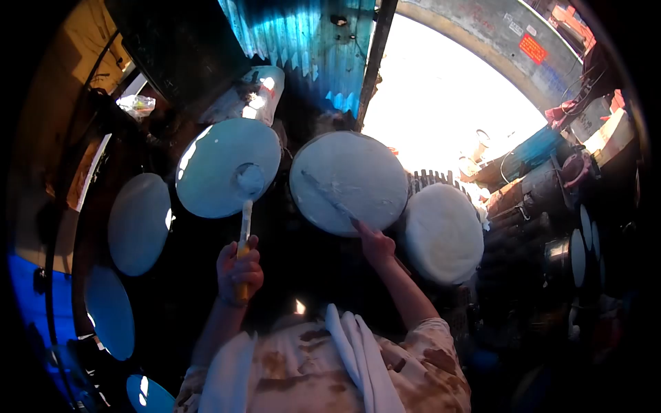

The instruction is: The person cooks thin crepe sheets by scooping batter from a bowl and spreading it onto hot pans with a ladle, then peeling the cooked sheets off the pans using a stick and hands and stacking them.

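Partly hidden, the spatula handle vanishes inside the right hand.

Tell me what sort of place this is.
Probably a small street-side food workshop making thin steamed sheets: round white discs laid out, the left hand holding a ladle-like stick, corrugated metal wall, open daylight beyond.

Work surface is a dark flat top, prob a griddle/hotplate, too dark for me to tell the material. On it I see white round flat discs: one at centre, one at upper left w/ a small lump on it, a thicker stack of rounds at right. More rounds run down the left edge, all apart from each other.
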